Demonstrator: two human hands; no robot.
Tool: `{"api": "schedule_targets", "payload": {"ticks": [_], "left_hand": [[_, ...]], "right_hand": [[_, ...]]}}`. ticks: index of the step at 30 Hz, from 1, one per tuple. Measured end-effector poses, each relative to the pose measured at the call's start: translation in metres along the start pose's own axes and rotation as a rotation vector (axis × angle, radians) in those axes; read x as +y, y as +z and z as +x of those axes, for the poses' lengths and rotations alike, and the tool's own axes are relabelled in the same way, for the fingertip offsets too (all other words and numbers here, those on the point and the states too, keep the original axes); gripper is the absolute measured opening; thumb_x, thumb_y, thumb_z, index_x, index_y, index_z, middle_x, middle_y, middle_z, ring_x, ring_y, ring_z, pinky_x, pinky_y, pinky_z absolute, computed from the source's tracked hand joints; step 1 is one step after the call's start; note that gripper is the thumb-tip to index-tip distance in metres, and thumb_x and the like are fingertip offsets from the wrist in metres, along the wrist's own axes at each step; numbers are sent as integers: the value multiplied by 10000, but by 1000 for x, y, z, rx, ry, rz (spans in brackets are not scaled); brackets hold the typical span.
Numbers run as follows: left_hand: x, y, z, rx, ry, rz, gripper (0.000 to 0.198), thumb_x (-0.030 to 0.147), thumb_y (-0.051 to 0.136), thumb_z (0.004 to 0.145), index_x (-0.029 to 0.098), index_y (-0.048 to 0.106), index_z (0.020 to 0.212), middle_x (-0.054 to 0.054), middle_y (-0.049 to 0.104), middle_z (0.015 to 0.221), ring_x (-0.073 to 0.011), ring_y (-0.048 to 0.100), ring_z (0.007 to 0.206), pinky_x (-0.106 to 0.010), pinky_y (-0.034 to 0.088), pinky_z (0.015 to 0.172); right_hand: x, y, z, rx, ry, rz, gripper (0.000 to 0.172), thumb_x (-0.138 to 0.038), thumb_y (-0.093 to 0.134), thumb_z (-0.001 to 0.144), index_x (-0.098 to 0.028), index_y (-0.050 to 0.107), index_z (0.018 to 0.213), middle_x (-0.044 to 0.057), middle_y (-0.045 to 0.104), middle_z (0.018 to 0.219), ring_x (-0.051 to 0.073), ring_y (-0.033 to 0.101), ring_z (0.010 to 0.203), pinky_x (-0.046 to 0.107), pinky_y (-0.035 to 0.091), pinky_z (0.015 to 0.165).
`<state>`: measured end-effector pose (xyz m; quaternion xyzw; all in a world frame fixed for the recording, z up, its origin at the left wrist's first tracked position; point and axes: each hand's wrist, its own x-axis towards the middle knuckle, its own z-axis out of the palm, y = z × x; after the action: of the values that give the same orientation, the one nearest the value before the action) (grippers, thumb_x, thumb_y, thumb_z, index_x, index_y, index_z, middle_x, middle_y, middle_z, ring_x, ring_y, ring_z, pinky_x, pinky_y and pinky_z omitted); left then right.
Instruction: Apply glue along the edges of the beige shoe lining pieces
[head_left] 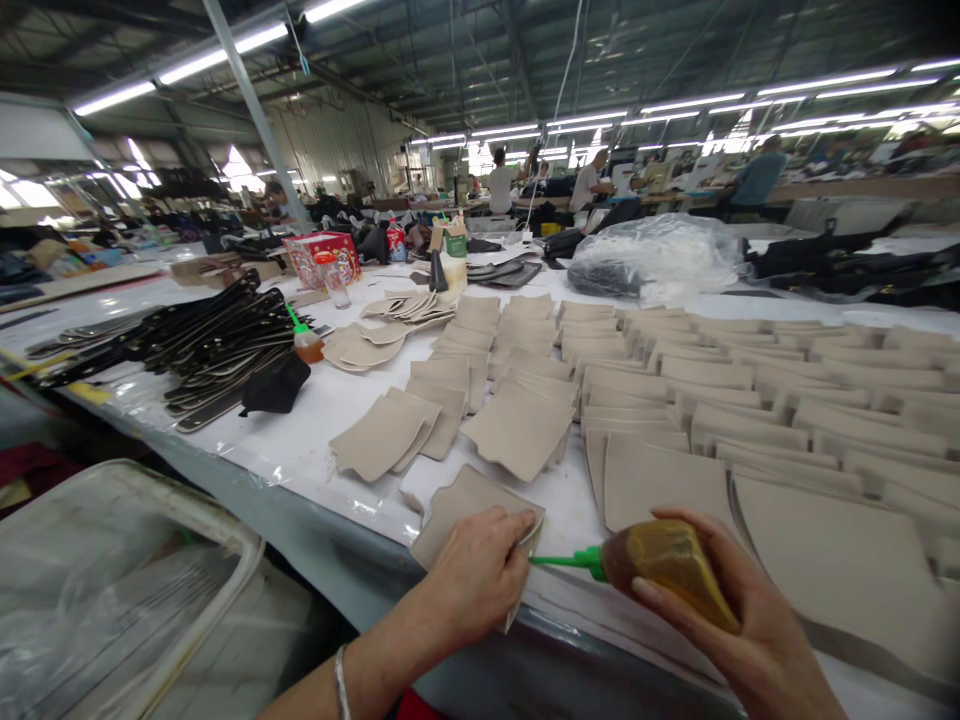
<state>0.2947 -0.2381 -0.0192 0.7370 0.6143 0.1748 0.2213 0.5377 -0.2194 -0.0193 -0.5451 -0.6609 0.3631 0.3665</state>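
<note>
My left hand (476, 572) presses down on a beige cut leather piece (459, 505) at the near edge of the white table (315, 440), its fingers curled over the piece's right side. My right hand (739, 620) grips an amber glue squeeze bottle (667, 565) lying sideways. The bottle's green nozzle (562, 561) points left and touches the piece's edge right by my left fingers. Several more beige pieces (675, 400) lie in overlapping rows across the table beyond my hands.
A pile of black strips (195, 345) lies at the left beside a black pouch (274, 385) and a second glue bottle (306, 340). A clear plastic bin (112, 580) sits low at the left. A plastic bag (652, 255), red box (322, 255) and other workers stand farther back.
</note>
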Motion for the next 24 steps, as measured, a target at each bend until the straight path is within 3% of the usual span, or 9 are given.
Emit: {"api": "schedule_targets", "payload": {"ticks": [4,7,11,16,24], "left_hand": [[-1,1,0,1,5,-8,391,151,405,845,235,632,1151,-41,640,875,-218,628,839,-309,465,771],[-1,0,-1,4,7,-12,409,157,399,854,231,619,1192,-45,645,894,-222,627,861,-315,470,782],[-1,0,-2,6,13,-31,424,150,396,859,219,609,1220,-46,647,908,-213,628,869,-311,475,801],[-1,0,-2,-8,14,-31,431,154,395,865,214,598,1240,-50,657,947,-215,629,892,-317,481,817],[-1,-1,-2,-15,17,-17,438,150,383,869,204,590,1252,-61,659,965,-228,629,915,-338,484,841]], "right_hand": [[-12,6,-9,-6,56,96,552,-560,695,730,-276,509,1165,-21,626,1044,206,618,922,231,459,797],[-8,7,-12,-50,78,154,582,-568,711,711,-268,519,1171,-12,647,1007,209,640,869,218,494,755],[2,7,-13,0,24,78,588,-561,743,704,-267,538,1170,3,649,1033,218,648,887,217,504,749],[-1,14,-21,-13,96,231,571,-560,714,721,-265,530,1174,5,644,1048,226,634,915,214,511,753],[-5,16,-26,-8,102,243,558,-541,725,708,-262,541,1154,8,655,1016,227,644,861,222,525,731]]}}
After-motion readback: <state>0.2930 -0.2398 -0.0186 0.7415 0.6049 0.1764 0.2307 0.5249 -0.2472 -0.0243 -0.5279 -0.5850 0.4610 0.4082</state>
